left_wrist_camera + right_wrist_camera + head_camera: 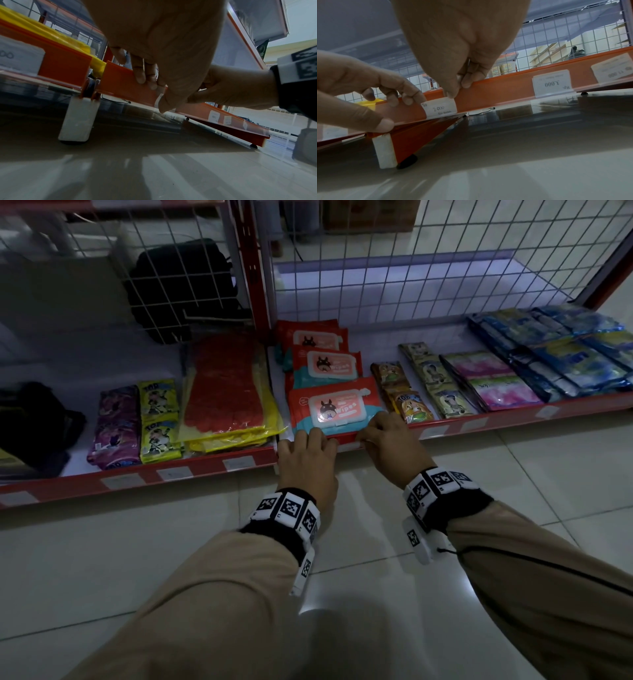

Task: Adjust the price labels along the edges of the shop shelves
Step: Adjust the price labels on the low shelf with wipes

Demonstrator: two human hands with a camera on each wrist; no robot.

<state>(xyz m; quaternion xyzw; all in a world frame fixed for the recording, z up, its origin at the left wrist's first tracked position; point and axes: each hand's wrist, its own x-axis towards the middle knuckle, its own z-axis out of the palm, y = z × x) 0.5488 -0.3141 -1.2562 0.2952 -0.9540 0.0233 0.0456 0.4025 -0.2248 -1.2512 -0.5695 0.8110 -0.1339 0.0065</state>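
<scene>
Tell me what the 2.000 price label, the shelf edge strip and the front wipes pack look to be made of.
2.000 price label: matte white paper, handwritten, slightly curved.
Shelf edge strip: smooth red-orange strip, probably plastic or painted metal; a clear glossy lip runs along its bottom.
Front wipes pack: glossy soft plastic film, wrinkled, apparently with a stiffer flap lid.

Both arms reach forward and down, sleeved to the wrists, each wrist wrapped in a band of printed markers. The left hand [306, 455] curls its fingers [392, 99] over the front edge of the lowest shelf, thumb pressed underneath. The right hand [390, 441], just beside it, pinches at that same edge with thumb and fingertips [466, 81].
</scene>
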